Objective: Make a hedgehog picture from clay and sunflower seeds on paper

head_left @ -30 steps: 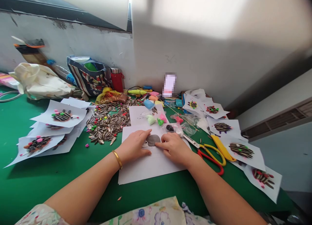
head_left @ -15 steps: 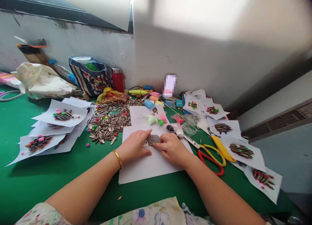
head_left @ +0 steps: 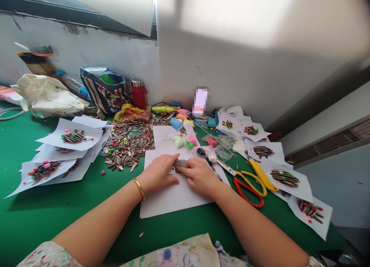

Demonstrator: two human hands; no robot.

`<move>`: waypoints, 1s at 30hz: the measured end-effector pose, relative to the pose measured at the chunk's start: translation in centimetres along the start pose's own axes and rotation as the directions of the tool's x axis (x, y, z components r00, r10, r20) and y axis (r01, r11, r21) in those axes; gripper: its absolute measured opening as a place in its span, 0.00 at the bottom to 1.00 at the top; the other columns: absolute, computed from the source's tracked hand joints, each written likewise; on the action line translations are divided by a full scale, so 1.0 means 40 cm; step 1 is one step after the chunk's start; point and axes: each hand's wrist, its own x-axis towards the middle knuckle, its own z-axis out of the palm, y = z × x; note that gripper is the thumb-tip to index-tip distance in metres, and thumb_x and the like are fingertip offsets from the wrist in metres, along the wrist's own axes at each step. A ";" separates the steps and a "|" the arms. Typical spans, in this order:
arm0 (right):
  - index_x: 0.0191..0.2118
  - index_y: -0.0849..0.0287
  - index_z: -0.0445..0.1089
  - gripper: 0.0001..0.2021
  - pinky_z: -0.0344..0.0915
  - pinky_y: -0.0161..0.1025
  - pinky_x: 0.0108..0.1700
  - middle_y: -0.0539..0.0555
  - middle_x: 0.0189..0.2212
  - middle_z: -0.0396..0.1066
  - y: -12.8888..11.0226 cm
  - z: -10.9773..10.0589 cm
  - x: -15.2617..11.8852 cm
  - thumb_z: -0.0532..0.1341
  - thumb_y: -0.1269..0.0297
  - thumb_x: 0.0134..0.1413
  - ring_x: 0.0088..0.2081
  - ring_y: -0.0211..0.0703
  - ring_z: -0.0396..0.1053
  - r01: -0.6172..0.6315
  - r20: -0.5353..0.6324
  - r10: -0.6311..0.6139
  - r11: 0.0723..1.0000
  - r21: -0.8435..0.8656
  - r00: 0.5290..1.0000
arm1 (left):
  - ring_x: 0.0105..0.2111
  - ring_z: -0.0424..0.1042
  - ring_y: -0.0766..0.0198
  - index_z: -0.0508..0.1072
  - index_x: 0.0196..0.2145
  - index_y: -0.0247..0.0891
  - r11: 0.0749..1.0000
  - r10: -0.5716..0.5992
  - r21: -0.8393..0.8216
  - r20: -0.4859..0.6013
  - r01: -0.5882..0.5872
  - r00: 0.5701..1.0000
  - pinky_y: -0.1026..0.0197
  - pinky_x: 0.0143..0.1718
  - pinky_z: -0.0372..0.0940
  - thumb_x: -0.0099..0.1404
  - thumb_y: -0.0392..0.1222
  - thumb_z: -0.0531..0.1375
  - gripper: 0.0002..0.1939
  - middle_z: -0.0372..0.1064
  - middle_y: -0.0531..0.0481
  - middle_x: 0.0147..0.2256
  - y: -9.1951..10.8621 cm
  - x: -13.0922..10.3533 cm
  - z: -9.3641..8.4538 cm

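A flat grey patch of clay lies on white paper between my hands. My left hand, with a gold bangle at the wrist, rests on the sheet at the patch's left side, thumb and fingers apart. From the right, my right hand presses a finger onto the grey clay; its other fingers are curled, and nothing shows in its grasp. Beside my left fingertips is a small white piece with a dark dot. A second sheet lies behind, bearing small clay lumps.
Sunflower seeds are heaped at the left behind my left hand. Scissors with red and yellow handles lie right of my right hand. Decorated papers are stacked left, others right. A red bottle stands by the wall.
My right hand has shifted slightly left over the grey clay, covering more of it. A dark pen beside that hand is now more exposed. My left hand stays put.
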 end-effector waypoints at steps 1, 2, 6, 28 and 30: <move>0.57 0.51 0.70 0.23 0.56 0.45 0.51 0.56 0.42 0.65 0.000 0.002 0.001 0.59 0.72 0.55 0.45 0.48 0.60 0.002 0.003 -0.002 1.000 0.008 1.000 | 0.55 0.66 0.48 0.57 0.64 0.39 1.000 -0.001 0.000 0.001 0.001 1.000 0.48 0.56 0.61 0.53 0.46 0.70 0.44 0.68 0.41 0.55 0.000 0.000 0.000; 0.57 0.51 0.70 0.23 0.56 0.45 0.50 0.56 0.42 0.65 0.001 0.003 0.001 0.59 0.72 0.55 0.45 0.48 0.60 0.005 0.003 -0.005 1.000 0.016 1.000 | 0.55 0.66 0.48 0.57 0.64 0.38 1.000 -0.002 0.000 0.002 0.002 1.000 0.48 0.56 0.61 0.53 0.46 0.70 0.44 0.68 0.41 0.54 0.001 0.000 -0.001; 0.56 0.50 0.71 0.23 0.56 0.45 0.50 0.56 0.41 0.65 0.002 0.006 0.003 0.59 0.72 0.55 0.44 0.47 0.60 -0.001 -0.019 0.002 0.999 0.037 1.000 | 0.54 0.66 0.48 0.56 0.64 0.39 1.000 0.005 0.002 0.001 -0.005 1.000 0.48 0.55 0.61 0.54 0.47 0.70 0.44 0.68 0.40 0.54 -0.001 0.001 0.002; 0.53 0.49 0.73 0.21 0.53 0.45 0.49 0.54 0.39 0.66 0.001 0.010 -0.001 0.60 0.72 0.54 0.43 0.46 0.60 0.053 -0.065 -0.052 0.998 0.014 0.996 | 0.55 0.66 0.47 0.56 0.64 0.39 1.000 0.006 0.011 -0.002 -0.006 1.000 0.48 0.55 0.61 0.54 0.47 0.70 0.44 0.68 0.40 0.55 -0.003 -0.001 0.003; 0.55 0.51 0.71 0.23 0.54 0.45 0.49 0.55 0.40 0.66 0.000 0.008 0.001 0.58 0.73 0.54 0.43 0.47 0.60 -0.002 -0.071 0.003 1.000 0.014 0.998 | 0.55 0.66 0.48 0.56 0.64 0.39 1.000 0.010 0.003 -0.003 -0.010 1.000 0.48 0.55 0.61 0.54 0.47 0.70 0.45 0.68 0.41 0.55 -0.005 -0.001 0.005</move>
